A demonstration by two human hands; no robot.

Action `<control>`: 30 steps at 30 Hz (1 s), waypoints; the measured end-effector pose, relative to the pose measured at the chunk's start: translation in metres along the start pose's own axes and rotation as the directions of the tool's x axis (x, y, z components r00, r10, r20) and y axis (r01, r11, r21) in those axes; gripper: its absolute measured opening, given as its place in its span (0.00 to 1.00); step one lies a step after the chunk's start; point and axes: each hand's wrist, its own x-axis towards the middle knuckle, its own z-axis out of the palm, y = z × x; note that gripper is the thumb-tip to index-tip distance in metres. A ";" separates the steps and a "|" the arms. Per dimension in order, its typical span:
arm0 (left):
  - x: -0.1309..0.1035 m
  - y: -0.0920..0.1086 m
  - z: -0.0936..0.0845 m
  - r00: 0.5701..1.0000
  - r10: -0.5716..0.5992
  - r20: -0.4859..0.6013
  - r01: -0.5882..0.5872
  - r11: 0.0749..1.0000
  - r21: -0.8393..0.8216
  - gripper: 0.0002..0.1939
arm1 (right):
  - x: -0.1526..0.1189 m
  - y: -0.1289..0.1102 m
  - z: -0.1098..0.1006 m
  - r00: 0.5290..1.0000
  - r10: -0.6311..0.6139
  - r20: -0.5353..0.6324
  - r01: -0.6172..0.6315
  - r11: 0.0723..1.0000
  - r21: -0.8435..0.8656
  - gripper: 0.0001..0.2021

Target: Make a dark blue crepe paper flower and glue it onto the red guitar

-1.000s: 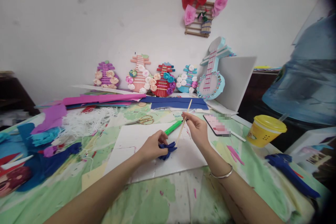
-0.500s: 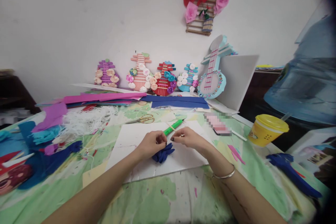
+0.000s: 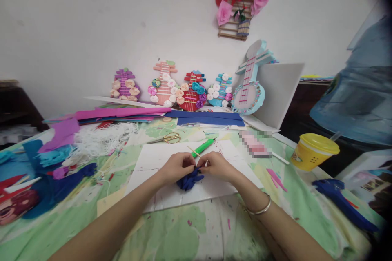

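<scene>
A dark blue crumpled paper flower (image 3: 189, 180) sits over a white foam board (image 3: 147, 161). My left hand (image 3: 179, 168) is closed on its upper left side, thumb and fingers pinching the petals. From the other side my right hand (image 3: 216, 166) meets it, its bent fingertips touching the flower's top. A thin pale wooden stick (image 3: 192, 150) pokes out of my right hand, up and to the left. Just behind both hands lies a green pen (image 3: 206, 145), crossed in view by the stick. The inner fingertips are partly hidden.
Gold-handled scissors (image 3: 171, 138) and a phone (image 3: 254, 144) lie beyond the board. White yarn (image 3: 101, 140) and coloured paper pile up on the left. A yellow cup (image 3: 314, 153) and a blue tool (image 3: 343, 204) are at right. Decorated paper instruments (image 3: 191, 94) line the wall.
My right hand has moved left and down onto the flower, bringing its fingertips close to the left ones. The stick has swung with it and now points further left.
</scene>
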 end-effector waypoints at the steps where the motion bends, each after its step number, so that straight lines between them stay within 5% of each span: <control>1: 0.000 0.001 -0.001 1.000 -0.008 0.012 0.008 0.999 -0.051 0.05 | 0.000 -0.001 -0.001 1.000 -0.014 -0.022 0.014 1.000 0.024 0.07; 9: -0.004 0.013 -0.011 0.994 -0.065 0.093 0.095 0.925 -0.367 0.14 | 0.001 -0.005 -0.006 0.984 -0.022 -0.174 0.062 0.972 0.227 0.05; 25: -0.001 0.012 -0.012 0.991 -0.122 -0.064 0.083 0.900 -0.427 0.15 | 0.000 -0.009 -0.002 0.966 0.052 -0.252 -0.012 0.988 0.156 0.11; 30: -0.001 0.012 -0.011 0.994 -0.103 -0.036 0.077 0.892 -0.445 0.14 | 0.000 -0.008 -0.001 0.968 0.082 -0.239 -0.050 0.989 0.138 0.05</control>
